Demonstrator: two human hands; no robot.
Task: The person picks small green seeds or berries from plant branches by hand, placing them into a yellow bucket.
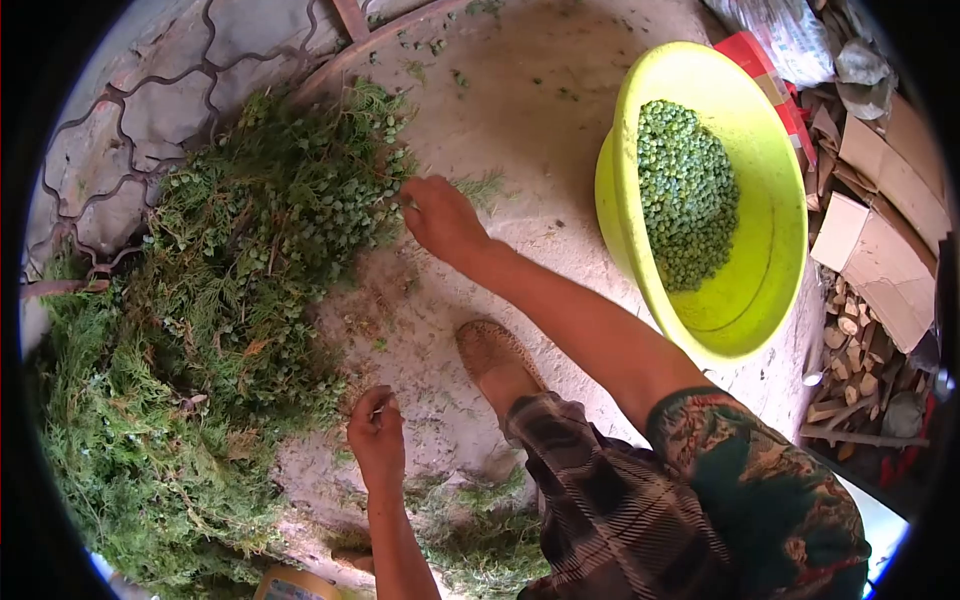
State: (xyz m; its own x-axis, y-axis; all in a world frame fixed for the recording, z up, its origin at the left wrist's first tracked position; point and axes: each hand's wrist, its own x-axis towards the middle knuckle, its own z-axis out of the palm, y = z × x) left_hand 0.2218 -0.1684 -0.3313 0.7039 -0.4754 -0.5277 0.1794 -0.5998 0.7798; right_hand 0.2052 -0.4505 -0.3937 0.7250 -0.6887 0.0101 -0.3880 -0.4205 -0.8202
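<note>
A large heap of green conifer branches, bearing small pale green cones or berries, covers the left side of the floor. At the heap's right edge my right hand is closed, its fingertips pinching the end of a sprig. Lower down, my left hand is held with curled fingers close to the heap's lower right edge. Whatever lies between its fingers, if anything, is too small to make out. To the right, a tilted yellow-green tub holds many loose green cones or berries.
My shoe rests on the dusty floor between heap and tub. A metal grille borders the upper left. Cardboard and chopped wood lie behind the tub. More greenery lies at the bottom.
</note>
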